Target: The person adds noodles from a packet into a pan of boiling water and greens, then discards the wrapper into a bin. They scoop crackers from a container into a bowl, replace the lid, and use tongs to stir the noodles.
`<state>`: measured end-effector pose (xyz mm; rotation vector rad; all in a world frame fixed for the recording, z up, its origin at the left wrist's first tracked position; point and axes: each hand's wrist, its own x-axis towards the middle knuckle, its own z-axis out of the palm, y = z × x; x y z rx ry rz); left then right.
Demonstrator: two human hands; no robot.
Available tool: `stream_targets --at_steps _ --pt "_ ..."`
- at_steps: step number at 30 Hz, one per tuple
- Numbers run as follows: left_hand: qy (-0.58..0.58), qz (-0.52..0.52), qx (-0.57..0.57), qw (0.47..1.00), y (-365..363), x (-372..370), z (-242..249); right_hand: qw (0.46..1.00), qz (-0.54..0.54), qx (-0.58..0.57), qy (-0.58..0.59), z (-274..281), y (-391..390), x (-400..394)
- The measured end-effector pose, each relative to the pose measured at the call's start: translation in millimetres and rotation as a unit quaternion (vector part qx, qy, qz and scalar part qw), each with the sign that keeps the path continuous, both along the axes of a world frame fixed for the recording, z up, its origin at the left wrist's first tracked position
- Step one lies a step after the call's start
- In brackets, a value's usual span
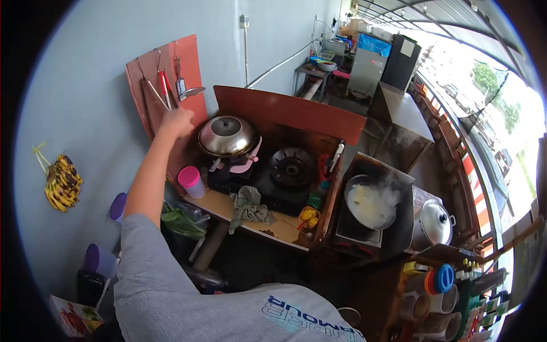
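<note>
My left hand (178, 123) reaches out to the red board (192, 62) leaning on the wall, its fingers curled in by the hanging utensils. Whatever they grip, if anything, is hidden behind the hand. Just above it hang a red-handled tool (165, 86), a long thin pale utensil (156, 92), a grater (181, 88) and what looks like a ladle (195, 91). Right of the hand, a lidded wok (219, 147) sits on a burner beside a pink cloth or holder (249, 162). My right hand is out of view.
A steaming pan (354, 196) stands on the right stove, beside a lidded pot (437, 219). A bare burner (292, 165), a grey rag (250, 208), a pink-lidded container (192, 182) and a yellow-filled cup (309, 216) lie nearer. Bananas (61, 182) hang at left.
</note>
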<state>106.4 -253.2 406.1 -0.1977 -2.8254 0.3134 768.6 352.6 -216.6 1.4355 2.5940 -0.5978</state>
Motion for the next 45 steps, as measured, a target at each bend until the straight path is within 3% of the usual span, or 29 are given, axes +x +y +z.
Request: stream_targets --at_steps 2,6,9,17,25,39,42,43,44,45 --pt "0.059 0.042 -0.135 0.988 -26 -15 25 1.0 0.024 0.009 0.004 6 -2 -26" --pt "0.184 -0.008 -0.231 0.955 -87 -49 44 0.997 0.075 0.02 0.008 18 -16 -69" --pt "0.169 -0.003 -0.301 0.939 -110 -60 56 0.993 0.112 0.023 0.013 18 -29 -100" --pt "0.122 0.012 -0.33 0.936 -160 -94 52 0.98 0.191 0.042 0.034 15 -55 -162" --pt "0.103 -0.01 -0.342 0.934 -153 -94 67 0.959 0.267 0.071 0.055 15 -54 -203" --pt "0.154 -0.03 -0.347 0.925 -147 -78 93 0.924 0.352 0.129 0.074 8 -32 -186" --pt "0.2 -0.076 -0.332 0.919 -145 -83 92 0.931 0.331 0.139 0.066 2 -39 -136" --pt "0.242 -0.093 -0.307 0.916 -142 -83 90 0.936 0.316 0.141 0.061 -81 -18 -89" --pt "0.284 -0.112 -0.28 0.91 -136 -82 88 0.947 0.286 0.141 0.047 -62 -27 -88" --pt "0.282 -0.12 -0.256 0.917 -125 -78 89 0.987 0.145 0.06 0.021 -58 -33 -85"
